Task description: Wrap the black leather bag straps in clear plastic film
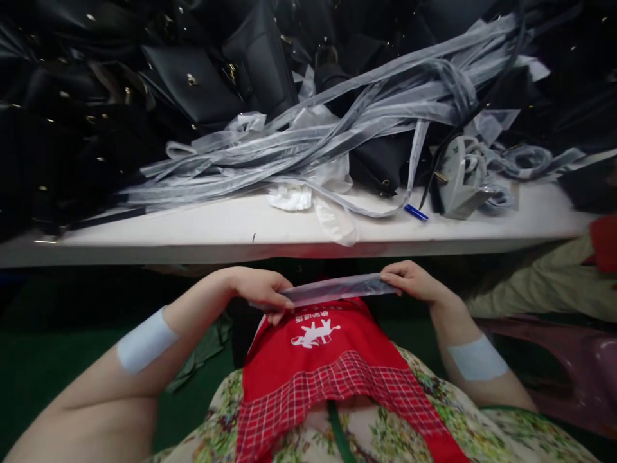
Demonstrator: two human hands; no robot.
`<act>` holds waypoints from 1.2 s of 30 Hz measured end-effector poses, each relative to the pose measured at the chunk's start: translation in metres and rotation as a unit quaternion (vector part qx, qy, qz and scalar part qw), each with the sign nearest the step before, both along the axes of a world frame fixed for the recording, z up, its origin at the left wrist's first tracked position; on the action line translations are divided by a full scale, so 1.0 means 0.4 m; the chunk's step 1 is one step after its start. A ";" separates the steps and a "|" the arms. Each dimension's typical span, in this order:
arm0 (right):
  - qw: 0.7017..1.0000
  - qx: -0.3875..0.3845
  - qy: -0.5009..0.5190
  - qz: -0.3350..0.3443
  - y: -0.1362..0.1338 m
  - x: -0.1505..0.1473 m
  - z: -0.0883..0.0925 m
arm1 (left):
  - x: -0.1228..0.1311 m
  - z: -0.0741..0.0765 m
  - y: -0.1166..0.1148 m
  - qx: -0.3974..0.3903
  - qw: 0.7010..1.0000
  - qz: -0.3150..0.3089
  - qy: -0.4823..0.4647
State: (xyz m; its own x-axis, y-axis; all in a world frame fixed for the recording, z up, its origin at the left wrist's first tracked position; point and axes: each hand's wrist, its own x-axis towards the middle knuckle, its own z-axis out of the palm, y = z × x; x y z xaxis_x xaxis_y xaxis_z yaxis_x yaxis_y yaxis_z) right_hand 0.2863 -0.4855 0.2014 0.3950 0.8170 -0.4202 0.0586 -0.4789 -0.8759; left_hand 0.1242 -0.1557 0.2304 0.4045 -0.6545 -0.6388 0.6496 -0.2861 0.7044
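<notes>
A clear plastic sleeve (337,290), long and narrow, is stretched nearly level between my hands, above my lap and in front of the table edge. My left hand (264,290) pinches its left end, thumb on top. At the other end, the fingers of my right hand (405,280) are closed on it. Whether a strap lies inside the sleeve, I cannot tell. Beyond my hands, a pile of long plastic-sleeved straps (308,145) lies across the white table (193,226).
Black handbags (193,83) with gold-coloured fittings crowd the back. Crumpled white plastic (335,222) hangs at the table's front edge. A blue pen-like object (415,213), a grey-white device (457,177) and coiled plastic-wrapped pieces (525,161) are at right. A person's red sleeve (604,243) shows far right.
</notes>
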 end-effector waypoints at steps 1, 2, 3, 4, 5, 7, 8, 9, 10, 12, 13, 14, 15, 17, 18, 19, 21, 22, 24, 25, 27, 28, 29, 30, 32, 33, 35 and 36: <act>1.000 -0.007 0.010 -0.006 -0.016 0.017 -0.006 | -0.020 0.008 0.035 0.019 1.000 0.013 0.010; 1.000 -0.014 0.025 0.001 -0.024 0.026 -0.011 | -0.036 0.016 0.062 0.033 0.999 0.024 0.019; 0.999 -0.018 0.045 0.018 -0.024 0.027 -0.013 | -0.045 0.025 0.080 0.046 0.998 0.028 0.027; 0.997 -0.016 0.065 0.045 -0.014 0.020 -0.012 | -0.048 0.033 0.088 0.056 0.998 0.025 0.034; 0.994 -0.009 0.084 0.075 0.005 0.007 -0.009 | -0.044 0.041 0.086 0.067 0.997 0.021 0.036; 0.985 0.012 0.106 0.132 0.069 -0.031 0.006 | -0.021 0.053 0.056 0.080 0.997 0.012 0.020; 0.982 0.024 0.105 0.154 0.107 -0.051 0.015 | -0.004 0.059 0.032 0.080 0.997 0.006 0.007; 0.981 0.035 0.091 0.167 0.145 -0.070 0.025 | 0.014 0.063 0.006 0.075 0.997 0.002 -0.004; 0.981 0.047 0.067 0.173 0.178 -0.085 0.034 | 0.032 0.067 -0.017 0.064 0.998 0.001 -0.010; 0.982 0.064 0.015 0.176 0.219 -0.099 0.050 | 0.058 0.077 -0.048 0.030 1.000 0.001 -0.009; 0.982 0.068 0.000 0.174 0.223 -0.096 0.054 | 0.066 0.082 -0.051 0.011 1.000 0.001 -0.007; 0.983 0.065 -0.004 0.170 0.217 -0.087 0.056 | 0.069 0.088 -0.046 -0.006 1.000 -0.002 -0.006; 0.985 0.056 0.002 0.162 0.201 -0.072 0.055 | 0.068 0.095 -0.034 -0.018 1.000 -0.008 -0.006; 0.991 0.031 0.024 0.128 0.153 -0.034 0.047 | 0.059 0.110 0.004 -0.016 1.000 -0.021 -0.007; 0.993 0.021 0.031 0.108 0.128 -0.015 0.042 | 0.055 0.119 0.024 -0.001 1.000 -0.016 -0.013; 0.995 0.016 0.032 0.093 0.107 0.000 0.038 | 0.052 0.129 0.041 0.022 0.999 -0.006 -0.025; 0.996 0.033 0.020 0.078 0.085 0.013 0.037 | 0.055 0.150 0.061 0.080 0.994 0.023 -0.064; 0.995 0.050 0.011 0.080 0.085 0.012 0.041 | 0.061 0.161 0.062 0.106 0.990 0.032 -0.086; 0.992 0.087 -0.004 0.093 0.104 -0.007 0.054 | 0.078 0.185 0.046 0.147 0.982 0.024 -0.120; 0.990 0.100 -0.010 0.101 0.118 -0.021 0.062 | 0.088 0.196 0.032 0.161 0.978 0.013 -0.132; 0.986 0.113 -0.031 0.119 0.147 -0.053 0.072 | 0.104 0.214 -0.003 0.180 0.972 -0.016 -0.148; 0.984 0.116 -0.049 0.126 0.159 -0.068 0.074 | 0.110 0.221 -0.021 0.186 0.970 -0.030 -0.152; 0.982 0.119 -0.072 0.128 0.166 -0.081 0.074 | 0.113 0.227 -0.036 0.188 0.969 -0.044 -0.154; 0.980 0.123 -0.094 0.128 0.171 -0.092 0.073 | 0.115 0.230 -0.049 0.188 0.968 -0.054 -0.155; 0.975 0.137 -0.129 0.117 0.172 -0.107 0.067 | 0.116 0.233 -0.067 0.178 0.970 -0.066 -0.153; 0.974 0.146 -0.139 0.107 0.170 -0.111 0.065 | 0.115 0.232 -0.074 0.172 0.971 -0.066 -0.151; 0.971 0.162 -0.156 0.085 0.167 -0.118 0.065 | 0.113 0.225 -0.084 0.161 0.973 -0.064 -0.150; 0.969 0.167 -0.167 0.078 0.168 -0.121 0.066 | 0.113 0.219 -0.090 0.158 0.974 -0.065 -0.151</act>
State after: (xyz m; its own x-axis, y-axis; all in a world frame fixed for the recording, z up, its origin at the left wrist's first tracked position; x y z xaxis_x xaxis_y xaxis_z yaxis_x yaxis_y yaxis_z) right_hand 0.2381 -0.4182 0.2279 0.3235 0.9462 0.0071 0.4146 -0.1350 -0.8999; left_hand 0.1695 -0.1919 0.3180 0.5317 -0.5034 -0.6811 0.3705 -0.5849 0.7216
